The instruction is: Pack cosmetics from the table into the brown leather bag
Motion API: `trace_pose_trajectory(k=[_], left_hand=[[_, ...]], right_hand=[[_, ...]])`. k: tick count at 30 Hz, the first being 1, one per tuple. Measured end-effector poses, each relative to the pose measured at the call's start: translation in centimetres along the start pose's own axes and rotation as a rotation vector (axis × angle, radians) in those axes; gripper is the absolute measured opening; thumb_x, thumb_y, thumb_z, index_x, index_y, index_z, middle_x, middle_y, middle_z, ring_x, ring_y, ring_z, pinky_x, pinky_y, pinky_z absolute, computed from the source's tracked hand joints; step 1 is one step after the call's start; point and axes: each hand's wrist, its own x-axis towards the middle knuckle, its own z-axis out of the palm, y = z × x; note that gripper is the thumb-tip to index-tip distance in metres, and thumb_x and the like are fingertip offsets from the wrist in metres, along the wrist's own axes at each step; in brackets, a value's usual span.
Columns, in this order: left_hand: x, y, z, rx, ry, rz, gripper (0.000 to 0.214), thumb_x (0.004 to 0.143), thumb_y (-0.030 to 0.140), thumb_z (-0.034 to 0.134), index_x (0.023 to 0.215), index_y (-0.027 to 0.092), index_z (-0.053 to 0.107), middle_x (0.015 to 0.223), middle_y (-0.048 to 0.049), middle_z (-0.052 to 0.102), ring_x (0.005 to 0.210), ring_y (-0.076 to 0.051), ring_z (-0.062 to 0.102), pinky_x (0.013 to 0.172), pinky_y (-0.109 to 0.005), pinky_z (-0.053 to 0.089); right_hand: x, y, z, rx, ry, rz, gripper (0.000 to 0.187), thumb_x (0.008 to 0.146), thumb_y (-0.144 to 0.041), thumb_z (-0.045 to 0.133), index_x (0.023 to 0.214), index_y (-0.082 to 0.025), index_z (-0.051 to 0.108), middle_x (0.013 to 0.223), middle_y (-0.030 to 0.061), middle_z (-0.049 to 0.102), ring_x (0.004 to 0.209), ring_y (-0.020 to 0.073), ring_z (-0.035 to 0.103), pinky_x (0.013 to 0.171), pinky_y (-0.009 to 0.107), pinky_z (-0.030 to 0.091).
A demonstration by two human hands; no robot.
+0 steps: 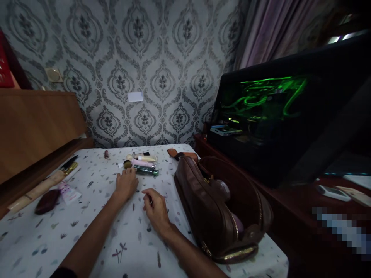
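Note:
Palm down on the patterned cloth, my left hand [126, 184] has its fingers stretched out to a small group of cosmetics. Its fingertips are close to a round-topped brush [127, 164] and a dark green tube [145, 170]; whether they touch is hard to tell. Behind the green tube lie a pink tube [144, 163] and a cream tube [147, 158]. My right hand [156, 210] is loosely curled, with a gap between thumb and fingers and nothing visible in it. It is between my left hand and an open brown leather bag [199, 197], which holds a clear round container [223, 190].
At the left lie a dark red case [48, 201], a pink-and-white tube [69, 193] and a long beige pouch [37, 190]. An orange-brown strap-like item [182, 154] is behind the bag. A black computer case [261, 127] with green lights stands at the right.

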Motion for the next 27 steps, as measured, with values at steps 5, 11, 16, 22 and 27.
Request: trace_pose_trajectory(k=[5,11,16,22,27], left_hand=[[0.4,-0.8,0.6,0.007,0.044,-0.002,0.039,0.09,0.023,0.043,0.125,0.009,0.052,0.129,-0.0238,0.057,0.119,-0.037,0.053,0.096,-0.059,0.042],[1.4,0.1,1.7,-0.029,0.068,0.245,0.056,0.091,0.011,0.035,0.147,0.018,0.036,0.154,-0.0143,0.039,0.143,-0.029,0.031,0.114,-0.063,0.017],[1.5,0.2,1.5,-0.072,0.081,0.301,0.048,0.088,0.01,0.042,0.134,0.02,0.05,0.134,-0.0145,0.058,0.126,-0.032,0.049,0.109,-0.062,0.028],[1.5,-0.6,0.9,-0.115,0.118,0.296,0.023,0.094,0.025,0.046,0.112,0.018,0.06,0.115,-0.0134,0.061,0.115,-0.031,0.053,0.103,-0.052,0.036],[1.8,-0.5,1.6,-0.158,0.106,0.335,0.036,0.094,0.035,0.052,0.129,0.025,0.052,0.135,-0.0102,0.056,0.126,-0.029,0.048,0.107,-0.05,0.031]], right_hand=[[0.1,0.1,0.1,0.006,-0.002,0.008,0.027,0.086,-0.015,0.041,0.097,-0.016,0.066,0.071,0.0014,0.062,0.057,0.0144,0.059,0.057,0.024,0.048],[0.4,0.3,0.3,-0.001,-0.013,0.028,0.027,0.087,-0.015,0.041,0.096,-0.017,0.066,0.069,0.0008,0.062,0.059,0.0144,0.06,0.053,0.022,0.046],[0.5,0.9,0.5,0.02,0.004,0.0,0.028,0.086,-0.017,0.041,0.097,-0.017,0.067,0.07,0.0007,0.061,0.058,0.014,0.059,0.052,0.022,0.045],[0.6,1.2,0.7,0.038,0.009,0.011,0.03,0.086,-0.018,0.041,0.098,-0.016,0.068,0.071,0.0018,0.061,0.056,0.0142,0.059,0.052,0.023,0.044],[0.7,1.1,0.5,0.046,0.005,0.023,0.029,0.085,-0.018,0.041,0.096,-0.016,0.068,0.068,0.0008,0.061,0.056,0.0141,0.059,0.053,0.023,0.044]])
